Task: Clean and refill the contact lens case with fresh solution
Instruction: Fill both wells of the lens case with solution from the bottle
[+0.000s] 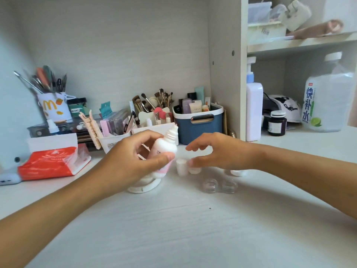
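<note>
While my left grip [135,157] clasps the uncapped solution bottle [164,147] mid-frame, right grip [214,153] hovers released over its cap [182,167]; lens case [219,185] sits open on worktop [173,229], looks unfilled; refill and closing remain.

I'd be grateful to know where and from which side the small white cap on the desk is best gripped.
Pinch the white cap across its round side wall, coming from above and the right, where the right hand hovers. It stands upright, and the solution bottle in the left hand crowds its left.
</note>
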